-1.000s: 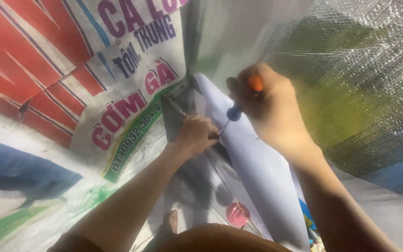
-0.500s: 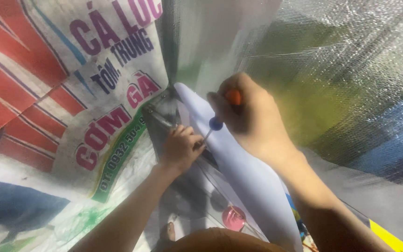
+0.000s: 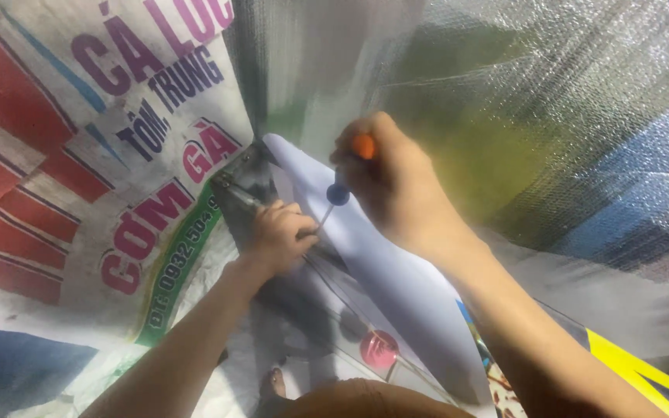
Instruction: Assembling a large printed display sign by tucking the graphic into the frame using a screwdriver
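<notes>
My right hand (image 3: 393, 186) is closed around a screwdriver (image 3: 342, 190) with an orange and blue handle, its thin shaft slanting down-left. My left hand (image 3: 279, 234) is fisted at the shaft's tip, holding something small that I cannot make out against a grey metal bar (image 3: 240, 193). Both hands work beside a long white panel (image 3: 396, 282) that runs from the middle toward the lower right.
A printed banner (image 3: 110, 155) in red, white and green covers the left. Shiny bubble-textured sheeting (image 3: 551, 116) fills the upper right. A round pink object (image 3: 379, 349) lies below, near bare toes (image 3: 274, 383). A yellow shape (image 3: 632, 371) sits at the lower right.
The view has shifted, so both hands sit slightly lower and left in the frame. The screwdriver stays in my right hand with its tip at my left hand.
</notes>
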